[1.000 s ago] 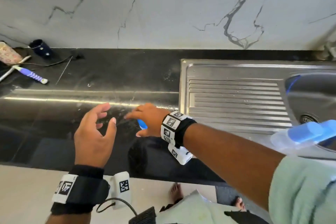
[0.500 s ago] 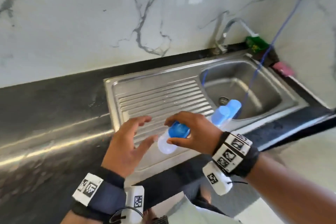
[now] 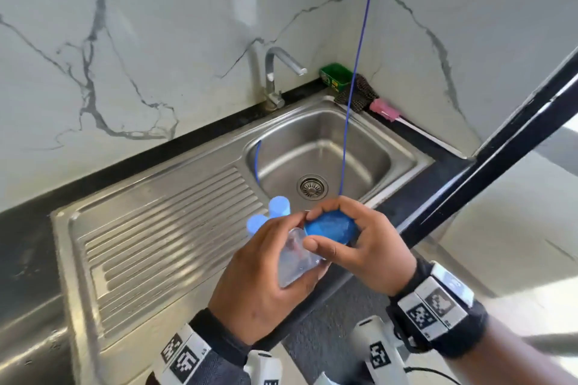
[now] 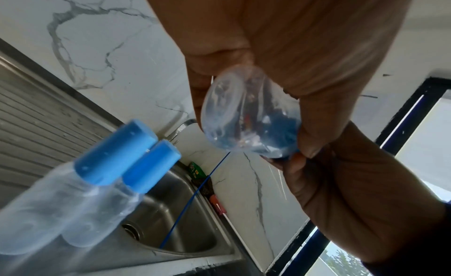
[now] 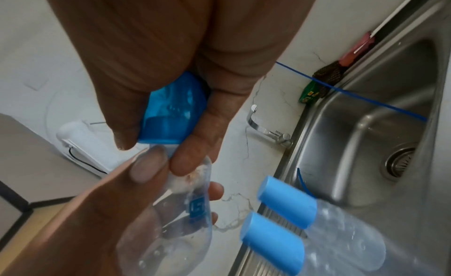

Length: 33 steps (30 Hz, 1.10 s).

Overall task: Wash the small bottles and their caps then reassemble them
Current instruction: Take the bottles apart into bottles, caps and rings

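Since half a second ago, the small clear plastic bottle (image 3: 297, 262) has been taken into the left hand (image 3: 266, 284), which was open before and is now wrapped round its body. Its translucent blue oval cap (image 3: 331, 226) is pinched by the curled fingers of the right hand (image 3: 366, 247). The bottle is held above the front edge of the steel sink's draining board (image 3: 162, 228), its long axis tilted, cap end up and to the right. A small blue label (image 5: 197, 206) is seen on it; the writing cannot be read. Two light-blue-capped clear bottles (image 3: 269, 216) are seen just behind the left hand.
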Motion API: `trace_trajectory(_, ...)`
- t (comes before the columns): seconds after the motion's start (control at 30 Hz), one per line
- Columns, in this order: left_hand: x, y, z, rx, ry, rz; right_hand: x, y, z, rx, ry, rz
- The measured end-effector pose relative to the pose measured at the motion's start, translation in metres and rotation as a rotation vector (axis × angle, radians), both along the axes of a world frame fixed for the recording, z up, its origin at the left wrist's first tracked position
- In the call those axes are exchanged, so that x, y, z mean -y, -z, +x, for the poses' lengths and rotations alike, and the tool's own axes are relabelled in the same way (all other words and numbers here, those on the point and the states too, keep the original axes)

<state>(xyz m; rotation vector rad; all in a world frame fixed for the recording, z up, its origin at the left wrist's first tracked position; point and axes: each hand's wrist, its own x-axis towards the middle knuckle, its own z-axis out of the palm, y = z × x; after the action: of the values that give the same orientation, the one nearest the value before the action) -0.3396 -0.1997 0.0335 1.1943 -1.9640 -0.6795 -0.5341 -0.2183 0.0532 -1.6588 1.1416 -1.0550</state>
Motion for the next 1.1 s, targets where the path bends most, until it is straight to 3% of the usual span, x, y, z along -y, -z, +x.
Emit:
trace_trajectory(0.13, 0.012, -0.006, -0.068, 0.097, -0.101, 0.034, 0.028, 0.006, -0.067, -0.004, -0.065, 0.012)
trace_trajectory(0.3, 0.032, -0.008, -0.158, 0.180, -0.181, 0.076, 0.066, 0.011, -0.146, -0.171, -0.093, -0.003)
trace_trajectory(0.43, 0.047, -0.010, -0.191, 0.253, -0.270, 0.139, 0.093, 0.005, -0.170, -0.306, -0.086, 0.066)
trace_trajectory(0.57, 0.066, -0.009, -0.202, 0.337, -0.413, 0.083, 0.125, -0.002, -0.174, -0.227, -0.247, 0.264)
trace_trajectory(0.77, 0.108, 0.002, -0.199, 0.131, -0.419, 0.181, 0.173, -0.003, -0.170, -0.202, -0.282, 0.178)
trace_trajectory(0.97, 0.159, 0.017, -0.198, -0.106, -0.287, 0.320, 0.225, -0.001, -0.180, -0.192, -0.347, 0.267)
trace_trajectory(1.1, 0.184, 0.017, -0.195, -0.241, -0.254, 0.400, 0.253, 0.007, -0.181, -0.091, -0.401, 0.315)
